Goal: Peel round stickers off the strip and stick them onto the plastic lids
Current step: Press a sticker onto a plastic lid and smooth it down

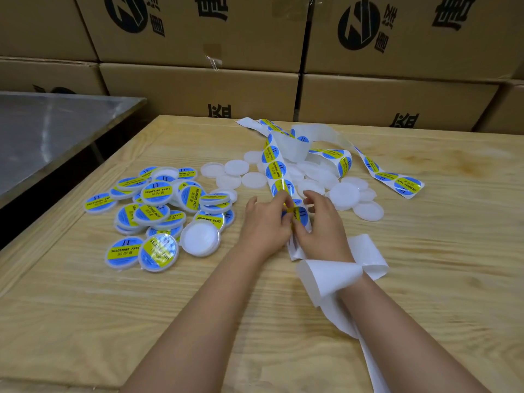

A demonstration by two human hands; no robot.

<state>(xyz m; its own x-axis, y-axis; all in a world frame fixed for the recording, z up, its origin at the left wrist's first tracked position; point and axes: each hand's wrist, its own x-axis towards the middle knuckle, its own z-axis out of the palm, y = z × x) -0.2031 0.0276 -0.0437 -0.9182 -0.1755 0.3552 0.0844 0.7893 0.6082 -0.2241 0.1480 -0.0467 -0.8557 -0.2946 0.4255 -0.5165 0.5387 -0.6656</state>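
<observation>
A long white backing strip [276, 168] carrying round blue-and-yellow stickers runs from the table's far side down to my hands. My left hand [265, 222] pinches the edge of a round sticker [297, 214] on the strip. My right hand [320, 219] grips the strip beside that sticker. A pile of lids with stickers on them [158, 205] lies to the left. Plain white plastic lids [344, 194] are heaped behind my hands. The empty part of the backing [334, 276] curls under my right wrist and trails off the near edge.
The work lies on a light wooden table [85, 321]. A metal-topped table [51, 129] stands at the left, with a dark gap between them. Stacked cardboard boxes [198, 86] form a wall behind. Another length of sticker strip [397, 180] lies at the right.
</observation>
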